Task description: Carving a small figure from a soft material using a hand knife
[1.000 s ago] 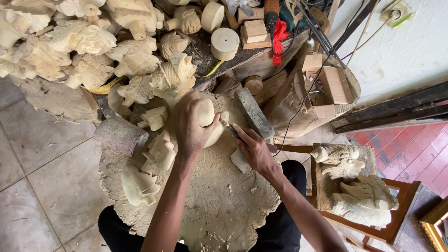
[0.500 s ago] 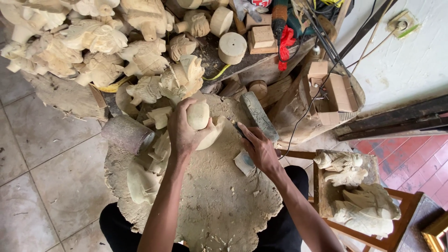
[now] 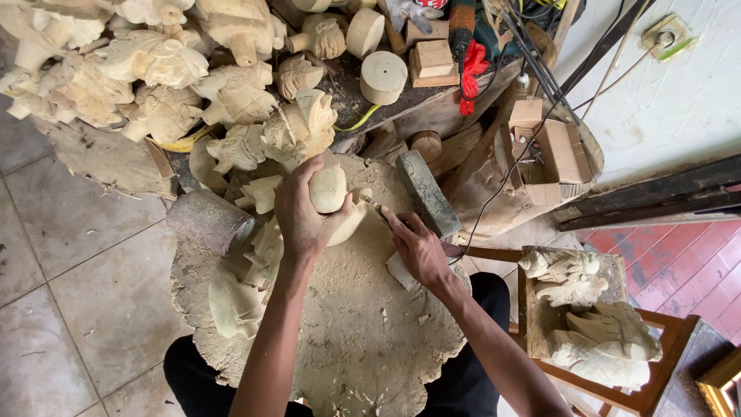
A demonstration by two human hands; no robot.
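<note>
Left hand [image 3: 302, 216] has its fingers wrapped tight over a pale, rounded wooden carving [image 3: 332, 202], pinning it against the big stump slab [image 3: 363, 340] at the slab's far edge. Right hand [image 3: 417, 249] is clenched around a slim carving tool [image 3: 380, 211], its tip right up against the carving's right side, just beside the left thumb. Lying by the right hand is a grey sharpening stone [image 3: 427, 193], angled across the stump's rim. Left of the work sits a dark sandpaper roll [image 3: 210, 222] with more rough-cut pale pieces just beside the left wrist. Beyond, a heap of unfinished carvings [image 3: 154, 69] crowds the bench, and a round wooden disc [image 3: 384, 77] stands near small blocks. Off to the right, finished carvings rest on a wooden chair [image 3: 617, 363]
</note>
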